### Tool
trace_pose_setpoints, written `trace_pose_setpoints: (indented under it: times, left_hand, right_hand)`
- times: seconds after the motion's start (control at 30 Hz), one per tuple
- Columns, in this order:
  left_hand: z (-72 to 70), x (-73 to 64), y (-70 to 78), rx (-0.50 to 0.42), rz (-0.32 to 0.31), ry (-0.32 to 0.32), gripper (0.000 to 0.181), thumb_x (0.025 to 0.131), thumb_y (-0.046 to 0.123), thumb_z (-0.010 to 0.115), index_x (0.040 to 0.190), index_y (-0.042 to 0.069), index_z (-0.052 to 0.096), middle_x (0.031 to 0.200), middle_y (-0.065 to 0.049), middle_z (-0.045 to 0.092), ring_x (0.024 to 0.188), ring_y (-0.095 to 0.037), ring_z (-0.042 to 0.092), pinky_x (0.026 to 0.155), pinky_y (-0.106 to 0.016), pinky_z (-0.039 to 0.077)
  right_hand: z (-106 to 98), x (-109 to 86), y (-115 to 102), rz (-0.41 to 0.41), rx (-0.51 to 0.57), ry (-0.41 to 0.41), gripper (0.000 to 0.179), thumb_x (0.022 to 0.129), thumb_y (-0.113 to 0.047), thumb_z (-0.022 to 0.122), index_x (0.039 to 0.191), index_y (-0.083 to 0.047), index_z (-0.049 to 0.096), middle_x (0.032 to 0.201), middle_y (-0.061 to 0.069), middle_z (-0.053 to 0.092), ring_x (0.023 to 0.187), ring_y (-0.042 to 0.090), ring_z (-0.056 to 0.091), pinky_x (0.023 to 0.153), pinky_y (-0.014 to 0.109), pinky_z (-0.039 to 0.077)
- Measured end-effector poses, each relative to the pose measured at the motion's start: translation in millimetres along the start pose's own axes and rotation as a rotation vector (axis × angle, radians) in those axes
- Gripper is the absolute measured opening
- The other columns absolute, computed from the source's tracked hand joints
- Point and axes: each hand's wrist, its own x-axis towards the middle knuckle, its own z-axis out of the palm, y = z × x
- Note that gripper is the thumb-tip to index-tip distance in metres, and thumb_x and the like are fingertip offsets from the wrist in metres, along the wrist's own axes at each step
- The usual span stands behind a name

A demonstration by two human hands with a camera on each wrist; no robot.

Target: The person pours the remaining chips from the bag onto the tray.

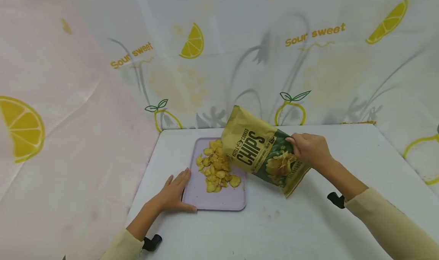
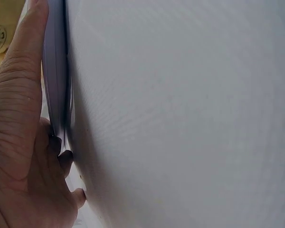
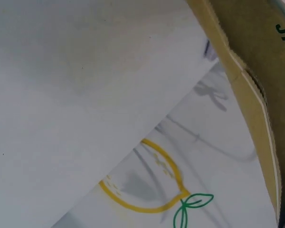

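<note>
Head view: gold-and-green chips bag (image 1: 255, 147) tilted, right fingers (image 1: 297, 142) gripping it; left fingers (image 1: 181, 177) spread.

A yellow-and-green chip bag (image 1: 253, 147) slants sideways, its left end over a lilac, round-cornered tray (image 1: 219, 202). Golden chips (image 1: 217, 165) lie loosely heaped on the tray.

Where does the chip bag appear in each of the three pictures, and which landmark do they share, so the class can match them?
Head: the chip bag is tilted, just right of centre, gripped by the right hand.
Left wrist: only part shows, in the top left corner.
Right wrist: part runs down the right edge, cut off by the frame.
Shared landmark: the white table.
</note>
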Motion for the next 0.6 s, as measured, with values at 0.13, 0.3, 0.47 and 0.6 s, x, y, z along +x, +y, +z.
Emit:
trace_pose_setpoints:
  times: [0.13,0.3,0.47,0.6]
  left_hand:
    - [1.1,0.0,1.9,0.005,-0.012,-0.012,0.138,0.062,0.080,0.073,0.158,0.001,0.013,0.166,-0.016,0.013,0.152,-0.036,0.018,0.118,-0.066,0.011]
    - [-0.2,0.0,2.1,0.010,-0.020,-0.029,0.139,0.062,0.082,0.071,0.158,0.001,0.011,0.166,-0.016,0.012,0.152,-0.036,0.017,0.118,-0.066,0.010]
    - [-0.9,1.8,0.4,0.014,-0.014,-0.028,0.138,0.063,0.080,0.072,0.158,0.000,0.011,0.166,-0.017,0.011,0.152,-0.036,0.017,0.118,-0.066,0.010]
    - [-0.8,2.3,-0.3,0.012,-0.007,-0.031,0.137,0.063,0.080,0.072,0.157,0.000,0.012,0.165,-0.018,0.013,0.152,-0.038,0.018,0.118,-0.066,0.010]
  right_hand:
    - [0.4,-6.1,0.3,0.018,0.010,-0.026,0.055,0.108,-0.039,0.035,0.061,-0.011,0.037,0.046,-0.008,0.023,0.045,-0.001,0.013,0.037,0.019,0.014]
    - [-1.1,-5.9,1.6,0.034,-0.014,-0.003,0.055,0.108,-0.038,0.034,0.061,-0.010,0.039,0.045,-0.006,0.025,0.043,0.002,0.014,0.037,0.021,0.014]
    - [-3.4,0.7,0.6,0.041,-0.033,0.005,0.055,0.109,-0.036,0.033,0.063,-0.008,0.041,0.043,-0.003,0.027,0.047,0.000,0.009,0.037,0.021,0.013]
    - [-0.4,0.5,-1.5,-0.010,-0.028,-0.031,0.054,0.108,-0.037,0.032,0.061,-0.011,0.036,0.045,-0.008,0.024,0.051,-0.004,0.007,0.038,0.018,0.011]
